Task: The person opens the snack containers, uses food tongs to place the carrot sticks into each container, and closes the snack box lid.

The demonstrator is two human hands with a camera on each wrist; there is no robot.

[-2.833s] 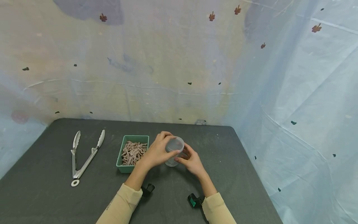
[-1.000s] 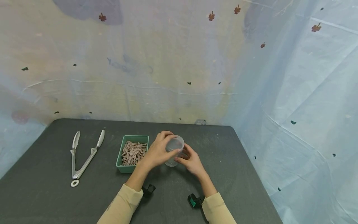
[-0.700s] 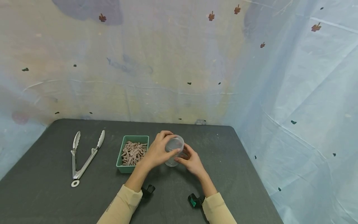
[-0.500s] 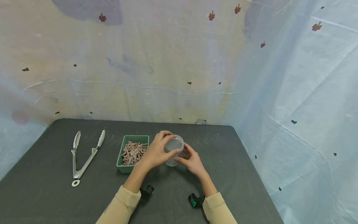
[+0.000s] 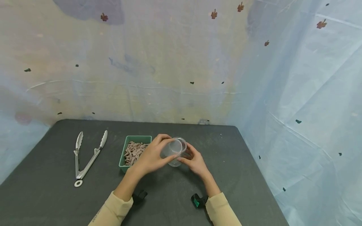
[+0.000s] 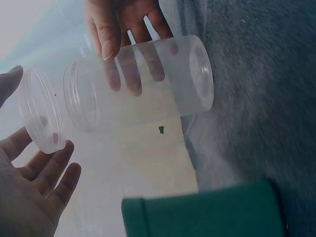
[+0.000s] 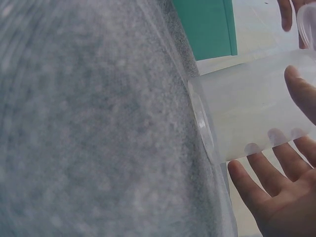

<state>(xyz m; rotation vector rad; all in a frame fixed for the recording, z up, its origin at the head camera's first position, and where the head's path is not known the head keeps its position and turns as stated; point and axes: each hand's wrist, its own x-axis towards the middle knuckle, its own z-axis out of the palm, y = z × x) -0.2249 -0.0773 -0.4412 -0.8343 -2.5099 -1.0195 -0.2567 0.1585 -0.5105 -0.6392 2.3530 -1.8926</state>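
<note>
My left hand [image 5: 151, 158] pinches a clear round lid [image 6: 37, 103] by its edge, between thumb and fingers. The lid is tilted and stands apart from the mouth of a clear plastic jar [image 6: 173, 98], with a small gap showing in the left wrist view. Upright on the table, the jar is held by my right hand [image 5: 196, 164]; its thumb lies on one side and its fingers on the other, seen through the wall. No contents show inside the jar. Just left of my left hand is a green tub [image 5: 138, 137] of short brownish-grey sticks [image 5: 133, 152], partly covered by that hand.
Metal tongs [image 5: 91, 161] with pale scalloped tips lie spread on the left of the dark table [image 5: 240, 175]. A patterned plastic sheet [image 5: 169, 62] hangs behind the table and along its right side. Black wrist straps [image 5: 198, 201] sit below both hands.
The lid has come off the jar: my left hand has shifted left and tilted it away from the mouth. My right hand and the jar stay nearly where they were.
</note>
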